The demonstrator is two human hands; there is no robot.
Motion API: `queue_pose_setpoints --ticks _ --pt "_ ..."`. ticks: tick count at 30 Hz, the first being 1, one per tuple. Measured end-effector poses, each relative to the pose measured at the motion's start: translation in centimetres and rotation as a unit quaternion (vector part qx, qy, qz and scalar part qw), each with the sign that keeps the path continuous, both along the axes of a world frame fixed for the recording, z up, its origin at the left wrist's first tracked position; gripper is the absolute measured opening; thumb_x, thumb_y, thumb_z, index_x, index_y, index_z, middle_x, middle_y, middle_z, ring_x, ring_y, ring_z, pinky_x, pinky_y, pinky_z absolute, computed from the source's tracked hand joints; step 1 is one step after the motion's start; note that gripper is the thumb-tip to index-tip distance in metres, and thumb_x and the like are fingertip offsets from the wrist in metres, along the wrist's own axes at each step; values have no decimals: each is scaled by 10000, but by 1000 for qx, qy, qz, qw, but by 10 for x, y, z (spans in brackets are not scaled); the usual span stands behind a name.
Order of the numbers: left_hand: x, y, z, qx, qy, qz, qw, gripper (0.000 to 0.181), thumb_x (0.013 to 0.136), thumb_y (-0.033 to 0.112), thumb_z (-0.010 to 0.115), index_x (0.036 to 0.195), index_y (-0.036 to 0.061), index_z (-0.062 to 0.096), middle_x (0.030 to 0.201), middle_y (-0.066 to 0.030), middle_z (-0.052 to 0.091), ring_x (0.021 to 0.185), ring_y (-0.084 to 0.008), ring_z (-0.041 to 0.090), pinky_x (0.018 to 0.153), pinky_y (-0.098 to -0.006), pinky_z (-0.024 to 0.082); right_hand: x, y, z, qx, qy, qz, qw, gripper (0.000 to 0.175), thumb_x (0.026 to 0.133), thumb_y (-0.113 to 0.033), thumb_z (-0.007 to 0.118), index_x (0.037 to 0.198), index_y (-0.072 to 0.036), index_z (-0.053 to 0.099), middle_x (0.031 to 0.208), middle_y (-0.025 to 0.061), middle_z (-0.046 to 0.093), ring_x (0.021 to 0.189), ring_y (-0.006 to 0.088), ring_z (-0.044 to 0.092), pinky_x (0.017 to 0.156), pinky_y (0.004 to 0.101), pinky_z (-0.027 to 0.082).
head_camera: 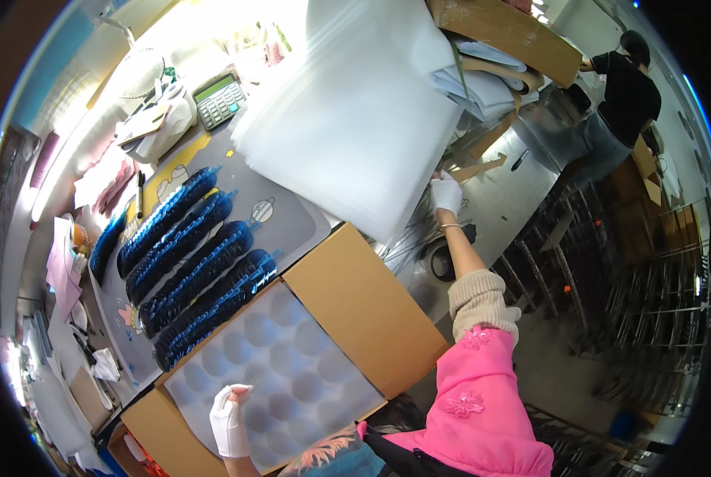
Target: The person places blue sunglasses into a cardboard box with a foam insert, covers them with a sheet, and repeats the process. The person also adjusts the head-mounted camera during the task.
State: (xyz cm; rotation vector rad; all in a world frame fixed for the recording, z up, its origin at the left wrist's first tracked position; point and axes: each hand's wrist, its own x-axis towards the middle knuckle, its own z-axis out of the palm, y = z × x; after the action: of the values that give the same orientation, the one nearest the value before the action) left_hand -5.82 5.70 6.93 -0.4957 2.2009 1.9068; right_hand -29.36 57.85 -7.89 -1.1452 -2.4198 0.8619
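Note:
My left hand (230,422), in a white glove with bare fingertips, is over an open cardboard carton (364,310). Its fingers are curled together, and I see nothing in them. Beneath it a translucent sheet (331,381) covers rows of round shapes in the carton. My right hand (447,194), also gloved, reaches out beside the edge of a stack of translucent plastic sheets (355,119). A cut cardboard strip (481,169) lies close to its fingers. Those fingertips are partly hidden, so whether they grip anything is unclear.
Several long rows of glossy dark-blue pieces (203,292) lie on a grey printed mat (308,220). Behind them are a calculator (218,101) and a black pen (140,194). A roll of black tape (441,260) is below my right wrist. Another person (624,101) stands at far right beside metal racks (648,286).

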Motion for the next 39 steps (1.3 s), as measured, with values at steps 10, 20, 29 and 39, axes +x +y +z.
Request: queue_pose_setpoints --ticks 10,20,29,39 --pt "-11 14 7 -7 -30 -34 999 228 942 194 537 961 -11 635 985 -79 652 953 -186 607 905 -305 447 35 9 -14 -96 233 3 968 350 954 -300 463 869 -9 638 831 131 667 765 234 604 716 376 461" --pt "-51 -12 -9 -378 281 -70 879 449 719 43 663 1160 10 586 1229 -178 570 1105 -331 549 953 -374 440 18 -183 125 17 145 515 844 294 805 -84 649 1090 -37 596 995 145 642 866 227 611 788 364 486" --pt "-78 -91 -35 -639 -49 136 756 665 751 429 680 1229 -17 555 1340 -172 486 1245 -332 419 1032 -519 312 24 -293 134 10 1 641 768 341 699 22 643 1028 -34 575 898 128 613 880 288 623 846 367 493" --pt "-92 -68 -7 -325 108 -116 932 521 730 280 707 1142 2 554 1099 -183 565 1055 -356 533 913 -414 427 49 -450 131 261 221 698 629 153 857 -278 621 897 -135 584 712 69 621 591 241 644 521 348 515"
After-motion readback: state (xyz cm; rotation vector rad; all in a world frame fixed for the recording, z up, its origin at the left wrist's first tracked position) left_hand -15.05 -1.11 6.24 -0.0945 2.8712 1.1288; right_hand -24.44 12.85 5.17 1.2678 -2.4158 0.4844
